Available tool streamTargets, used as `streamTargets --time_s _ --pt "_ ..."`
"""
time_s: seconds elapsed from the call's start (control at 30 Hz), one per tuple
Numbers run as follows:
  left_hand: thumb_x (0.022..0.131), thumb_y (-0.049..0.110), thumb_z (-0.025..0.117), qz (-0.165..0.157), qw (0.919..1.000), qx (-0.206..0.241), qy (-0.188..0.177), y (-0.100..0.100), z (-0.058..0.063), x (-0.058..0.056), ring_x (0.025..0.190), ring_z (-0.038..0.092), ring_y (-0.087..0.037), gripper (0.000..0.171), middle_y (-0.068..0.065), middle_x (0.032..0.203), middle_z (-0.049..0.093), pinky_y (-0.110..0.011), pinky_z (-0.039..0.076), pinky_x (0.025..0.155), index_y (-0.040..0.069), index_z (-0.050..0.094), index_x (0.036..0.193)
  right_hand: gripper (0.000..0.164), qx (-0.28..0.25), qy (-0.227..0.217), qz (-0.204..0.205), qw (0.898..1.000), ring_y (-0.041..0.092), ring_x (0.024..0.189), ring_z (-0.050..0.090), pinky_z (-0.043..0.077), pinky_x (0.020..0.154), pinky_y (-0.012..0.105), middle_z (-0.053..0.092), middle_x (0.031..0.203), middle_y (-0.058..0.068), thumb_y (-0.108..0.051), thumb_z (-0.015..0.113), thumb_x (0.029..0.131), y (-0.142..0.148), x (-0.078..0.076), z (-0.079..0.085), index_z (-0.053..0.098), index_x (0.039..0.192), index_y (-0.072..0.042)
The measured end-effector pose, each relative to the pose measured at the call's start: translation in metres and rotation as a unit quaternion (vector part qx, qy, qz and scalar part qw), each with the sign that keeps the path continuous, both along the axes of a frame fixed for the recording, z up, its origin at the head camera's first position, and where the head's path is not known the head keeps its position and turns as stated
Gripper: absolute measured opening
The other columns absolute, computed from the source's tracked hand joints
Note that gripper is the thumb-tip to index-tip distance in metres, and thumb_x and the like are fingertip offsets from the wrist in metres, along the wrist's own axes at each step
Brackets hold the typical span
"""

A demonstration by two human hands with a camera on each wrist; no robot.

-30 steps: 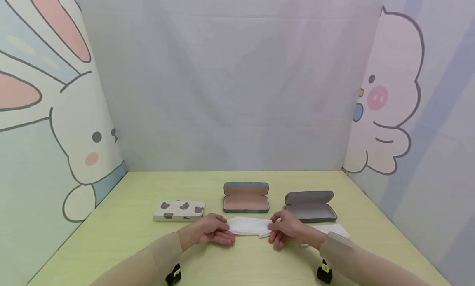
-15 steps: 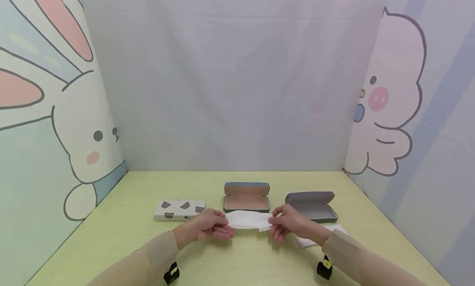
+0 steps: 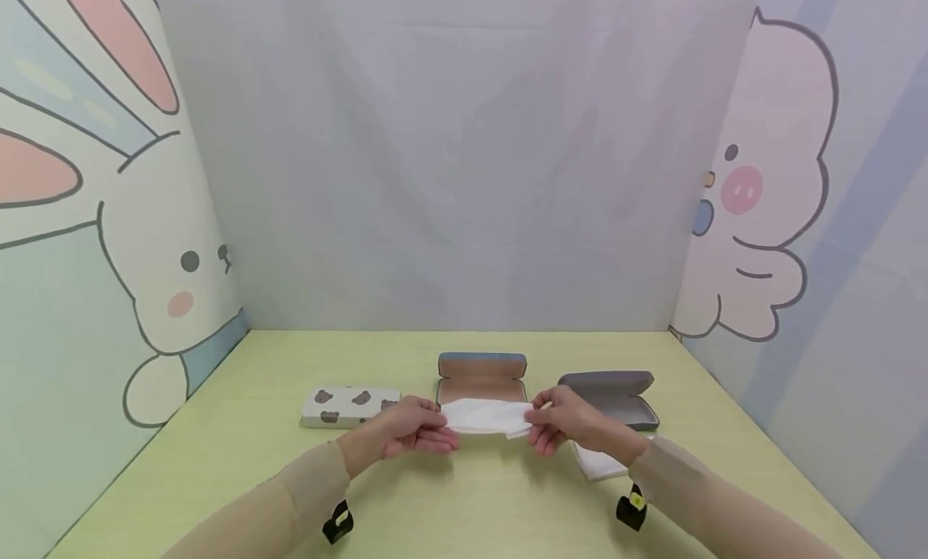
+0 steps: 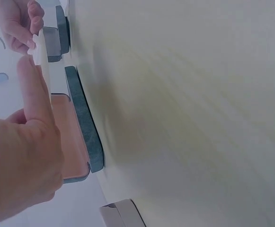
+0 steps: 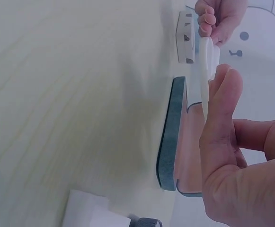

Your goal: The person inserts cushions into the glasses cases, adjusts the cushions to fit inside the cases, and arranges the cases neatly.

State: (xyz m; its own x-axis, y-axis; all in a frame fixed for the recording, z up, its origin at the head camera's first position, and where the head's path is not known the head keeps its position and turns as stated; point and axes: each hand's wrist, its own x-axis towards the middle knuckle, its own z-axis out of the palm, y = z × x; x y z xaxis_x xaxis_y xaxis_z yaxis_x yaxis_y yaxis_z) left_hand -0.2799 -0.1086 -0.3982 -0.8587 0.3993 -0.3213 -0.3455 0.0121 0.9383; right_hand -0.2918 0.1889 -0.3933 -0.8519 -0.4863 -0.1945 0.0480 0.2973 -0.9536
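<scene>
Between my two hands stretches a folded white cloth [image 3: 487, 416], raised above the table. My left hand [image 3: 415, 427] pinches its left end and my right hand [image 3: 561, 420] pinches its right end, thumbs on top. Just behind the cloth an open glasses case [image 3: 482, 367], blue-green outside and pink inside, overlaps it in the head view. The wrist views show the cloth edge-on, clear of the tabletop; the case's pink lining [image 4: 67, 137] lies beyond my left hand.
A closed white case with bear prints [image 3: 341, 407] lies at the left. To the right stands an open grey glasses case [image 3: 612, 398], with a second folded white cloth [image 3: 598, 462] in front of it, partly behind my right forearm. Cartoon-printed curtains enclose the yellow table [image 3: 464, 511].
Both hands have lifted the white cloth off the table and carried it forward, so it now overlaps the front of the pink-lined case. The cases have stayed in place.
</scene>
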Motion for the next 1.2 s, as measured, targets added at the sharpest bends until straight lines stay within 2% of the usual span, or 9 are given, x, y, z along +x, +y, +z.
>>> streamTargets --time_s 0.27,0.53,0.8,1.03,1.2 --pt "0.097 0.001 0.049 0.001 1.0000 0.006 0.006 0.002 0.003 -0.004 0.077 0.074 -0.023 0.008 -0.017 0.085 0.074 -0.034 0.062 0.075 -0.004 0.047 0.102 0.024 -0.006 -0.018 0.001 1.000 0.010 0.049 0.063 0.056 0.048 0.024 0.069 0.064 0.005 -0.010 0.059 0.095 0.001 -0.008 0.006 0.048 0.104 0.009" --pt "0.098 0.003 0.050 0.006 0.9999 0.008 0.007 0.003 0.007 -0.011 0.076 0.074 -0.022 0.007 -0.017 0.084 0.074 -0.033 0.062 0.074 -0.003 0.048 0.101 0.023 0.005 -0.012 -0.008 1.000 0.010 0.049 0.063 0.055 0.047 0.024 0.068 0.064 0.006 -0.011 0.058 0.096 0.000 -0.014 0.012 0.047 0.104 0.008" --pt "0.098 0.003 0.049 0.006 0.9998 0.006 0.016 0.005 0.013 -0.017 0.077 0.074 -0.021 0.010 -0.017 0.084 0.074 -0.033 0.062 0.075 -0.005 0.049 0.104 0.021 0.004 -0.010 -0.012 1.000 0.009 0.049 0.062 0.054 0.047 0.022 0.068 0.064 0.004 -0.011 0.058 0.096 0.001 -0.025 0.014 0.049 0.102 0.007" --pt "0.098 0.002 0.048 0.014 0.9998 0.005 0.015 0.006 0.013 -0.025 0.075 0.074 -0.021 0.017 -0.016 0.081 0.074 -0.032 0.062 0.074 -0.008 0.047 0.112 0.018 0.010 -0.010 -0.026 1.000 0.010 0.050 0.063 0.055 0.048 0.023 0.068 0.065 0.006 -0.010 0.058 0.096 -0.001 -0.034 0.016 0.051 0.100 0.006" --pt "0.098 0.002 0.048 0.015 0.9997 0.000 0.017 0.006 0.013 -0.030 0.074 0.074 -0.020 0.010 -0.015 0.079 0.073 -0.032 0.062 0.073 -0.006 0.049 0.104 0.017 0.011 -0.012 -0.028 0.999 0.010 0.050 0.063 0.055 0.049 0.022 0.068 0.065 0.005 -0.010 0.057 0.096 -0.002 -0.040 0.017 0.051 0.098 0.005"
